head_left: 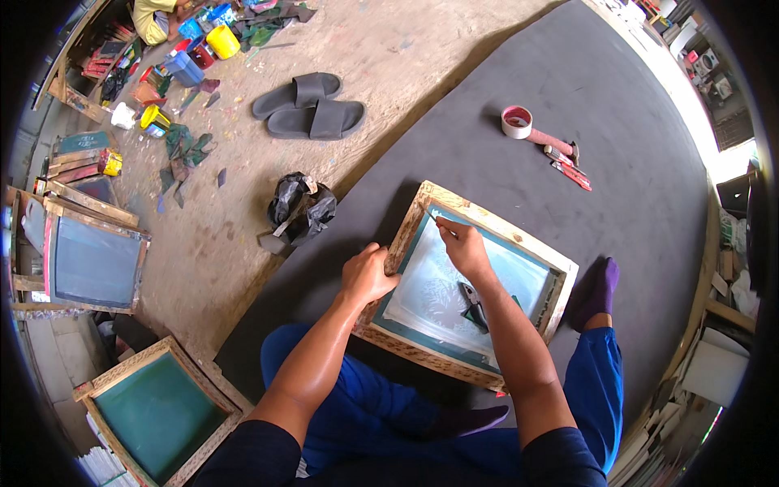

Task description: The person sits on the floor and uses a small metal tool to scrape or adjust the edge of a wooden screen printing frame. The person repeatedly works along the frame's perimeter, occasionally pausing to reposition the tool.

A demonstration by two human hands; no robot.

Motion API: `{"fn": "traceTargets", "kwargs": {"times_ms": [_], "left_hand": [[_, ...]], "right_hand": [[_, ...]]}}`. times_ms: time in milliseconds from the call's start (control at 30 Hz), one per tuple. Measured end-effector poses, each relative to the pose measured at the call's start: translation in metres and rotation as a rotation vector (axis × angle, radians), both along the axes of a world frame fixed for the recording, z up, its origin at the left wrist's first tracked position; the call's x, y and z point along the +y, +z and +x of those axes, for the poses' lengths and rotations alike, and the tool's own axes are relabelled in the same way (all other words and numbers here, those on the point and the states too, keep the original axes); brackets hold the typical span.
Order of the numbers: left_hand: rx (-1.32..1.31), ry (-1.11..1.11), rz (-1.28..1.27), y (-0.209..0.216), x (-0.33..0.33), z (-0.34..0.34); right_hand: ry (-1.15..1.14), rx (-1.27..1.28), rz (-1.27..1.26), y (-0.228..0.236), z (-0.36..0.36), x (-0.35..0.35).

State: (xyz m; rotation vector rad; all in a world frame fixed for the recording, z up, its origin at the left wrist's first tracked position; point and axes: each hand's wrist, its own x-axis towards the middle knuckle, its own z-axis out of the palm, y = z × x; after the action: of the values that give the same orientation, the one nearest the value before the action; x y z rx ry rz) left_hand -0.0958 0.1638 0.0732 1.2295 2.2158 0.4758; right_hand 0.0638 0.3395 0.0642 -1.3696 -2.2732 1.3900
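A wooden screen-printing frame (542,243) lies tilted before me, its mesh teal at the border and pale in the middle. My left hand (369,274) is closed around the frame's left side. Inside the far left corner, my right hand (464,247) pinches a thin, slender tool (429,213) with its tip against the wood; its exact kind is too small to make out. A pair of pliers (472,303) with dark handles rests on the mesh, under my right forearm.
On the dark table (519,73) lie a tape roll (517,122), a hammer (555,140) and a red cutter (573,174). A black plastic bag (300,207) sits by its left edge. Sandals (316,118), paint tubs (222,42), other frames (96,258) and a seated person (152,20) are to the left.
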Motion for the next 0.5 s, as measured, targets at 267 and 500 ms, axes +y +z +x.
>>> {"fn": "traceTargets", "kwargs": {"times_ms": [267,500], "left_hand": [[0.066,0.060,0.095,-0.009,-0.003,0.003],[-0.001,0.053,0.078,-0.007,-0.001,0.003]], "right_hand": [[0.032,-0.039,0.181,0.010,0.006,-0.010],[0.042,-0.073,0.238,0.017,0.009,-0.015]]}}
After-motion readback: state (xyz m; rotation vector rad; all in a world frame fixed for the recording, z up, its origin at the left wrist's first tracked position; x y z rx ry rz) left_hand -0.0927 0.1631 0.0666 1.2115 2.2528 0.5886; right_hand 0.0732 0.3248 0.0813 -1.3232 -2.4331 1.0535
